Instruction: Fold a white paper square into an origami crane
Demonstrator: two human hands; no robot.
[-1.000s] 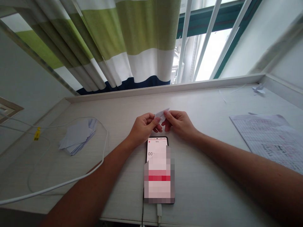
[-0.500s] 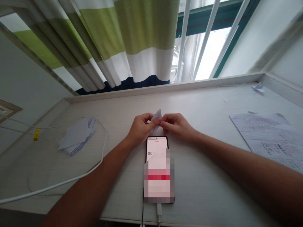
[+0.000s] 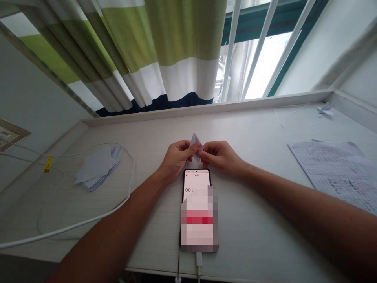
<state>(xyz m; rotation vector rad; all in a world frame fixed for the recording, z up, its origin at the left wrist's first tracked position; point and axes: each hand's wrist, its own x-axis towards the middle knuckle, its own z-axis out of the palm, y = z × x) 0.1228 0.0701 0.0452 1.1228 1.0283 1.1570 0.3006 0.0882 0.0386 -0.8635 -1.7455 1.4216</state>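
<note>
A small folded piece of white paper (image 3: 195,144) stands pinched between both hands above the white table (image 3: 253,220). My left hand (image 3: 176,159) grips its left side with thumb and fingers closed. My right hand (image 3: 221,156) grips its right side the same way. Just below the hands a phone (image 3: 196,196) lies flat with its screen lit, and a cable is plugged in at its near end.
A loose stack of small white paper sheets (image 3: 98,167) lies at the left. A white cable (image 3: 88,222) loops across the left of the table. Printed sheets (image 3: 335,173) lie at the right, paper scraps (image 3: 324,110) at the far right corner. A striped curtain (image 3: 165,59) hangs behind.
The folded paper has turned from lying slanted to the right to standing with its point up, and both hands have closed in nearer each other around it.
</note>
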